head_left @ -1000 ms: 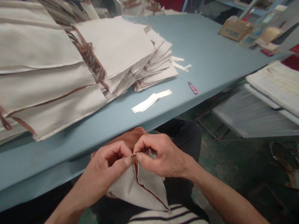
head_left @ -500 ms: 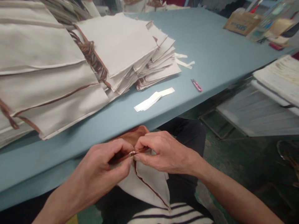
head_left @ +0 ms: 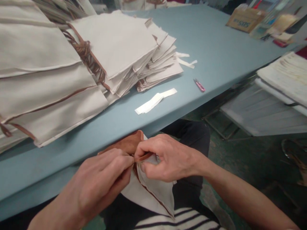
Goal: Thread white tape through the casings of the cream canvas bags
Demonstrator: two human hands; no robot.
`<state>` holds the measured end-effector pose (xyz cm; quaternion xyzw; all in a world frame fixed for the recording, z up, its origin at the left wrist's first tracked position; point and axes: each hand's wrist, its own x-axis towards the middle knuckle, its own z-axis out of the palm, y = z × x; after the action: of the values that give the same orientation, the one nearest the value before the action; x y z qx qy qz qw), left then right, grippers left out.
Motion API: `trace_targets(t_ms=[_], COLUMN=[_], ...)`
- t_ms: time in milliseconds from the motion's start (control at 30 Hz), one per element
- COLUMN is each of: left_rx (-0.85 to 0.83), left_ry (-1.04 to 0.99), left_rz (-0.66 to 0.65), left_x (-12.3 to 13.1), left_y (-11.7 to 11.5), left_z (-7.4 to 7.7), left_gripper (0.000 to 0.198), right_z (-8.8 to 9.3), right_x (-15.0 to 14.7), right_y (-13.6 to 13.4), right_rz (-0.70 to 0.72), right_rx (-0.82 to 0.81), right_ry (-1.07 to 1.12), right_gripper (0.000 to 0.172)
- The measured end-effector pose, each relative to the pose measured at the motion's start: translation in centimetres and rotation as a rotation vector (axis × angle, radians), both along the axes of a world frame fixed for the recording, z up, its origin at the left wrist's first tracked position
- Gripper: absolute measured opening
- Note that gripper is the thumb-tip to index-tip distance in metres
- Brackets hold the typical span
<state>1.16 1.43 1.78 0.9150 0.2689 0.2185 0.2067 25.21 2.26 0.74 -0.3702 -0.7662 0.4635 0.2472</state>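
A cream fabric bag (head_left: 153,191) with brown edging and a brown lining lies over my lap at the table's front edge. My left hand (head_left: 105,179) pinches the bag's brown-trimmed edge, its fingers curled and turned down over the cloth. Close against it, my right hand (head_left: 165,156) grips the same edge between thumb and fingers. The two sets of fingertips meet at the top of a brown seam that runs down toward my striped shirt. What lies right between the fingertips is hidden.
Stacked cream bags (head_left: 120,41) with brown trim cover the left of the blue table (head_left: 192,28). White strips (head_left: 155,100) and pink thread snips (head_left: 199,85) lie near its front edge. A cardboard box (head_left: 244,20) stands at the far right. Cloth lies on a rack (head_left: 285,76) to the right.
My left hand has rolled over, its thumb now hidden beneath the fingers. Both hands have shifted slightly left with the bag's edge, and the view has shifted a little.
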Motion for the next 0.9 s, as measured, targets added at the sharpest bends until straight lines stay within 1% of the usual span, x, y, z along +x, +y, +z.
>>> trace_targets(t_ms=[100,233,300,400,467,533,633,733,800,833,900], left_rx=[0.102,0.199,0.238,0.284,0.304,0.316,0.290,0.177,0.055,-0.020,-0.184], left_ry=[-0.018,0.018,0.042,0.082,0.106,0.099,0.086,0.022,-0.009,-0.005,-0.015], left_rz=[-0.017,-0.024,-0.043,-0.080,-0.089,-0.085,-0.078,0.031,0.140,0.184,0.238], left_x=[-0.1,-0.3,-0.3,-0.3,-0.4,-0.4,-0.1,0.3,0.4,0.4,0.3], left_y=[-0.3,-0.6,-0.5,-0.1,0.3,0.5,0.4,-0.4,-0.9,-1.0,-0.9], left_z=[-0.3,-0.2,-0.1,-0.2,-0.5,-0.7,-0.9,-0.6,-0.2,0.1,0.6], left_gripper=[0.018,0.025,0.028,0.030,0.031,0.033,0.033,0.021,0.010,0.010,0.017], right_z=[-0.2,-0.5,-0.6,-0.9,-1.3,-1.6,-1.9,-1.7,-1.5,-1.5,-1.4], right_x=[0.3,0.4,0.5,0.3,0.0,-0.4,-0.8,-0.8,-0.6,-0.5,-0.4], right_y=[0.4,0.9,0.9,0.6,0.5,0.3,0.1,-0.2,-0.6,-0.8,-1.1], right_rz=[0.017,0.046,0.053,0.033,-0.005,-0.029,-0.038,-0.073,-0.093,-0.101,-0.113], right_rx=[-0.130,-0.313,-0.440,-0.630,-0.694,-0.713,-0.681,-0.548,-0.371,-0.250,0.020], right_ry=[0.056,0.178,0.253,0.370,0.422,0.439,0.420,0.375,0.357,0.352,0.328], right_gripper=[0.010,0.011,0.008,0.016,0.017,0.017,0.016,0.010,0.008,0.008,0.009])
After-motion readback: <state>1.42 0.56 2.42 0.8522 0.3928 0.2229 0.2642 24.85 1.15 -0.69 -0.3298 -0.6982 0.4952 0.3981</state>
